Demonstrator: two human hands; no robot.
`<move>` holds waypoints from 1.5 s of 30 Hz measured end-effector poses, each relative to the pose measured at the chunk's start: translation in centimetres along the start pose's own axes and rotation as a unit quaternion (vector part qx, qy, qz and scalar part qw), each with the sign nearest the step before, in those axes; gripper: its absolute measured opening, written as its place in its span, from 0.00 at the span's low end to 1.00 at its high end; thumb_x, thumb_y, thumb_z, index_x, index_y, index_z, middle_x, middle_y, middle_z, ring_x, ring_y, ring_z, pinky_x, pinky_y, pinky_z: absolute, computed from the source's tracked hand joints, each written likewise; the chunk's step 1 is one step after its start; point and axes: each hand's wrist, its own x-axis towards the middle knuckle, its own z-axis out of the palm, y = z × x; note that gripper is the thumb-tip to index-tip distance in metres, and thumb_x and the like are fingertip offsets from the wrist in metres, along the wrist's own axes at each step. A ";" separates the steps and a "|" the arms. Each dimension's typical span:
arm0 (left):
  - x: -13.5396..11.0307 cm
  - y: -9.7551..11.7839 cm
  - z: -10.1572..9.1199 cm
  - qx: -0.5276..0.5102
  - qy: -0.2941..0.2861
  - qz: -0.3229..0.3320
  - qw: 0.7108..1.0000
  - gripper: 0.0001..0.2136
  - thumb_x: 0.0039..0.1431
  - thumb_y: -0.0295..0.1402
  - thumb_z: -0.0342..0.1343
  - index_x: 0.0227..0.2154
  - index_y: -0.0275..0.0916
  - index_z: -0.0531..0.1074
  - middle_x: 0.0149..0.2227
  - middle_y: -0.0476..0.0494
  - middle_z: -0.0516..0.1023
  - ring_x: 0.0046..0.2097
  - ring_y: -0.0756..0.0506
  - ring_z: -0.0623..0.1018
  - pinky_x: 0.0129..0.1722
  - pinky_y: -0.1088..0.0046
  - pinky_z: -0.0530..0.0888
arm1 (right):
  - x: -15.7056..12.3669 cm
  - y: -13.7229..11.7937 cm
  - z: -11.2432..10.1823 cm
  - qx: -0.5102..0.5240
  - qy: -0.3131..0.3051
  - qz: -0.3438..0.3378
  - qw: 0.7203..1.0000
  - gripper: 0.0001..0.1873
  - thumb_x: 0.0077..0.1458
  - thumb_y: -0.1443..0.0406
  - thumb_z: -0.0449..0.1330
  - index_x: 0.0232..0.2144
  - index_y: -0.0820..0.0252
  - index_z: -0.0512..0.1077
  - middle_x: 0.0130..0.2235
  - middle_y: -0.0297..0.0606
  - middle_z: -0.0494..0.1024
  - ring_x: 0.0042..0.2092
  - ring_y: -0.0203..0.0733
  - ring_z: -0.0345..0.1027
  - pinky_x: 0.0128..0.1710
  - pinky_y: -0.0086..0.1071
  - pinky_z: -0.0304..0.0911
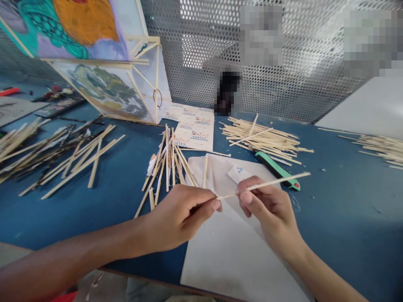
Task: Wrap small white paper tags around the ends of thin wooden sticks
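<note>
A thin bamboo stick (pixel 280 180) is held between both hands over a white paper sheet (pixel 217 247). My left hand (pixel 189 214) is closed, pinching the stick's left end between thumb and fingers. Just beside it, my right hand (pixel 267 205) pinches the same stick nearer its middle, and the free end slants up to the right. A small scrap of sandpaper (pixel 236 173) with printed backing lies near the right fingers. Behind that hand rests a green and black utility knife (pixel 277 170). Past the left hand, a loose bunch of sticks (pixel 168 155) is spread out.
A pile of bamboo sticks (pixel 261 136) lies at the back, near a printed sandpaper sheet (pixel 197 126). A stick-framed box with painted panels (pixel 107 88) stands back left. More sticks (pixel 78 161) cover the left side. A perforated metal screen (pixel 195 54) rises behind the blue table (pixel 343 235).
</note>
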 end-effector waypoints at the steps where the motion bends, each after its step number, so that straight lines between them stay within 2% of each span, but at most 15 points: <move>1: -0.1 -0.3 0.2 0.039 0.029 0.021 0.999 0.13 0.72 0.31 0.47 0.38 0.35 0.76 0.23 0.54 0.66 0.24 0.54 0.68 0.24 0.77 0.62 | 0.1 0.0 -0.1 -0.013 0.002 -0.003 1.000 0.10 0.62 0.60 0.63 0.30 0.57 0.75 0.25 0.29 0.70 0.25 0.30 0.58 0.24 0.26 0.55; 3: -0.4 -0.9 0.5 0.127 0.082 0.077 0.985 0.10 0.70 0.29 0.50 0.44 0.35 0.76 0.28 0.51 0.72 0.27 0.53 0.71 0.26 0.76 0.64 | 0.2 0.0 -0.2 -0.033 -0.009 -0.006 0.999 0.13 0.62 0.59 0.63 0.26 0.59 0.75 0.26 0.31 0.71 0.25 0.30 0.58 0.24 0.27 0.55; 5: -0.7 -1.4 0.7 0.205 0.118 0.124 0.964 0.11 0.69 0.28 0.52 0.50 0.35 0.74 0.30 0.50 0.74 0.27 0.52 0.72 0.26 0.74 0.64 | 0.2 0.0 -0.2 -0.027 -0.021 0.005 0.999 0.16 0.62 0.59 0.63 0.24 0.60 0.75 0.29 0.34 0.74 0.25 0.29 0.59 0.23 0.27 0.55; 8: -0.9 -1.4 0.9 0.239 0.121 0.143 0.953 0.12 0.69 0.32 0.53 0.51 0.34 0.73 0.33 0.48 0.76 0.29 0.49 0.74 0.27 0.72 0.65 | 0.2 0.2 -0.2 0.022 -0.019 0.050 0.998 0.16 0.63 0.58 0.62 0.25 0.59 0.77 0.30 0.34 0.76 0.24 0.28 0.60 0.22 0.26 0.55; 11: -0.6 -0.8 0.8 0.104 0.053 0.063 0.991 0.12 0.72 0.34 0.46 0.45 0.36 0.73 0.32 0.49 0.75 0.29 0.51 0.74 0.28 0.75 0.66 | 0.2 0.4 -0.3 0.046 -0.029 0.061 0.997 0.12 0.63 0.58 0.62 0.30 0.56 0.79 0.27 0.33 0.75 0.23 0.29 0.60 0.22 0.26 0.55; 14: -0.3 -0.3 0.7 -0.033 -0.001 -0.042 0.999 0.15 0.74 0.34 0.41 0.41 0.39 0.73 0.23 0.57 0.64 0.22 0.54 0.66 0.24 0.79 0.61 | 0.3 0.7 -0.3 0.014 -0.040 0.046 0.998 0.14 0.62 0.57 0.63 0.28 0.58 0.79 0.29 0.34 0.77 0.24 0.29 0.61 0.23 0.26 0.57; 17: -0.3 -0.1 1.0 -0.033 -0.002 -0.052 0.998 0.13 0.74 0.34 0.42 0.40 0.39 0.72 0.23 0.58 0.61 0.22 0.55 0.63 0.24 0.79 0.59 | 0.2 0.8 0.0 -0.017 -0.017 0.045 0.999 0.17 0.62 0.56 0.62 0.25 0.59 0.77 0.28 0.35 0.78 0.24 0.29 0.60 0.23 0.26 0.57; 22: -1.0 -0.3 1.9 0.006 0.022 -0.046 0.999 0.10 0.73 0.33 0.43 0.38 0.40 0.68 0.22 0.59 0.59 0.22 0.55 0.62 0.25 0.79 0.58 | -0.1 0.9 0.7 -0.006 0.000 0.057 0.998 0.15 0.59 0.55 0.65 0.28 0.59 0.78 0.27 0.34 0.78 0.24 0.30 0.60 0.23 0.26 0.57; 26: -1.2 -0.2 2.3 0.039 0.057 -0.020 0.997 0.08 0.72 0.31 0.45 0.35 0.40 0.67 0.21 0.60 0.57 0.20 0.56 0.62 0.23 0.80 0.57 | -0.2 0.5 1.2 0.026 -0.011 0.062 0.998 0.13 0.59 0.55 0.65 0.29 0.58 0.78 0.26 0.34 0.77 0.23 0.30 0.60 0.23 0.26 0.57; 30: -1.1 -0.7 2.8 0.108 0.080 0.004 0.991 0.10 0.72 0.31 0.46 0.34 0.40 0.69 0.20 0.59 0.57 0.20 0.56 0.64 0.23 0.78 0.58 | -0.3 0.7 1.7 0.067 -0.011 0.088 0.994 0.16 0.60 0.56 0.64 0.25 0.60 0.75 0.24 0.32 0.72 0.23 0.28 0.57 0.22 0.26 0.52; 35: -1.3 -1.7 3.1 0.246 0.136 0.100 0.955 0.09 0.71 0.29 0.48 0.35 0.37 0.72 0.24 0.53 0.73 0.24 0.51 0.74 0.25 0.72 0.62 | -0.7 1.4 2.2 0.156 0.001 0.149 0.976 0.20 0.58 0.55 0.66 0.22 0.61 0.70 0.23 0.30 0.65 0.23 0.28 0.50 0.22 0.28 0.44; 38: -1.5 -1.8 2.8 0.308 0.145 0.159 0.927 0.07 0.67 0.24 0.50 0.41 0.33 0.74 0.24 0.50 0.75 0.25 0.49 0.75 0.25 0.70 0.63 | -0.9 1.4 2.3 0.199 -0.001 0.169 0.965 0.19 0.56 0.55 0.67 0.23 0.61 0.69 0.23 0.29 0.65 0.23 0.28 0.49 0.23 0.28 0.44; 40: -1.4 -1.5 2.5 0.327 0.139 0.169 0.919 0.08 0.66 0.23 0.51 0.41 0.31 0.75 0.24 0.50 0.75 0.25 0.49 0.74 0.24 0.70 0.62 | -0.8 1.4 2.2 0.206 -0.002 0.171 0.964 0.19 0.56 0.56 0.67 0.23 0.61 0.68 0.22 0.28 0.65 0.22 0.27 0.47 0.23 0.28 0.44; 42: -1.0 -1.1 2.2 0.289 0.118 0.118 0.943 0.09 0.67 0.25 0.50 0.36 0.34 0.75 0.22 0.52 0.71 0.23 0.50 0.71 0.23 0.71 0.60 | -0.6 1.6 2.2 0.198 -0.007 0.172 0.965 0.20 0.57 0.56 0.66 0.21 0.62 0.68 0.21 0.28 0.64 0.20 0.26 0.47 0.22 0.28 0.44; 45: -0.1 -0.6 1.5 0.109 0.053 -0.054 0.991 0.15 0.70 0.32 0.47 0.29 0.37 0.73 0.18 0.57 0.58 0.20 0.53 0.61 0.21 0.75 0.57 | -0.6 1.9 2.0 0.119 -0.026 0.163 0.979 0.21 0.63 0.53 0.59 0.22 0.60 0.69 0.19 0.30 0.66 0.18 0.28 0.50 0.19 0.29 0.44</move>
